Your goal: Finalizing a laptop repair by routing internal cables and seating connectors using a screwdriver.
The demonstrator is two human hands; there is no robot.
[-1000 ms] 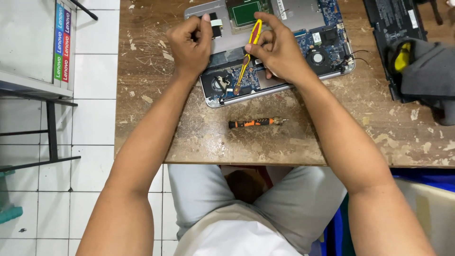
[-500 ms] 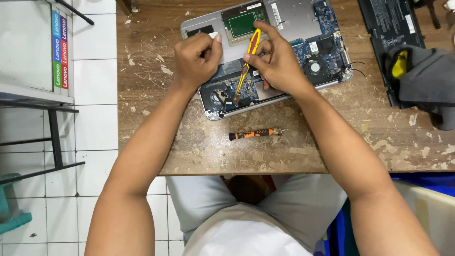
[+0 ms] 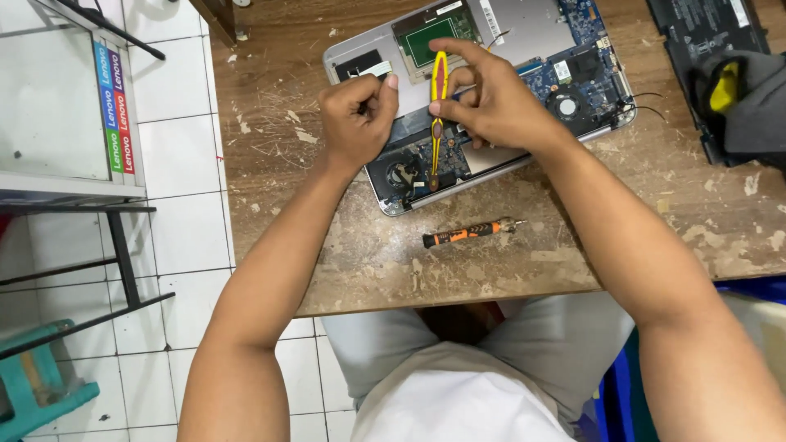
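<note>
Curled into a loose fist, the left hand rests on the near-left part of the opened laptop, its grip drawn together with the thumb against the side of the forefinger; whether something small is pinched there I cannot tell. Its forearm runs bare from the lower left up across the surface.

Just to its right, the right hand arches over the middle of the laptop, wrist raised, forearm slanting in from the lower right. Its grip is clamped on yellow tweezers, thumb and fingertips pressing the upper half, so the thin legs point down towards the person, tips close to the round cooling fan in the laptop's near-left corner.

The laptop lies with its bottom cover off, a silver shell tilted on the surface, showing a blue circuit board, a green card and a grey metal plate. Near its front edge, apart from both hands, lies a small screwdriver with an orange and black handle. At far right sit a flat black battery pack and a dark grey cloth bundle with a yellow patch.

The surface is worn brown wood, scratched, with flaking pale patches. White floor tiles lie to the left.
</note>
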